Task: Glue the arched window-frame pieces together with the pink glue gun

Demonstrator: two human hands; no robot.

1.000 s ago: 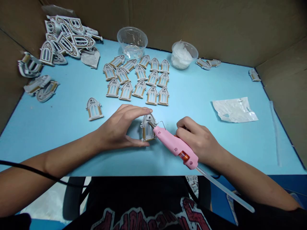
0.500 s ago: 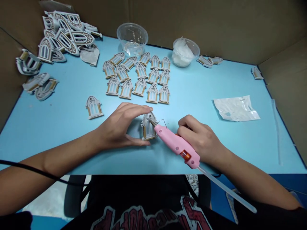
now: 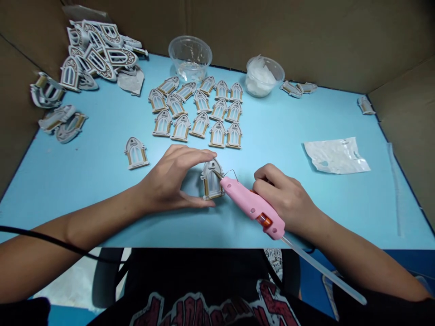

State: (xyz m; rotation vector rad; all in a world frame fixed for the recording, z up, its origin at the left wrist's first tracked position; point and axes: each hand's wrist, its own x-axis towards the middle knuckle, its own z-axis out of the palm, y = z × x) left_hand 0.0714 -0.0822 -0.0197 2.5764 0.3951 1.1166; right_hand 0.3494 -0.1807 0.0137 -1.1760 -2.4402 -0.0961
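Observation:
Between the thumb and fingers of my left hand (image 3: 173, 179) a small arched window frame (image 3: 212, 183), white with gold sides, is gripped at its top and bottom. My right hand (image 3: 283, 192) is wrapped round a pink hot glue gun (image 3: 249, 199) with an orange trigger. The gun's metal nozzle points up and left at the upper part of the window frame; whether it touches cannot be made out. A long clear glue stick (image 3: 326, 271) sticks out of the gun's rear. A single window frame (image 3: 136, 154) lies left of my left hand.
Several similar frames (image 3: 181, 127) lie in rows behind my hands. A heap of arched pieces (image 3: 98, 54) fills the back left corner. Two clear tubs (image 3: 190, 52) stand at the back, the right one holding white material (image 3: 260, 77). A white plastic bag (image 3: 336, 155) lies right.
The view has shifted slightly, so everything sits a little further right and lower. Both hands keep their grips, and the glue gun stays at the same spot on the window frame.

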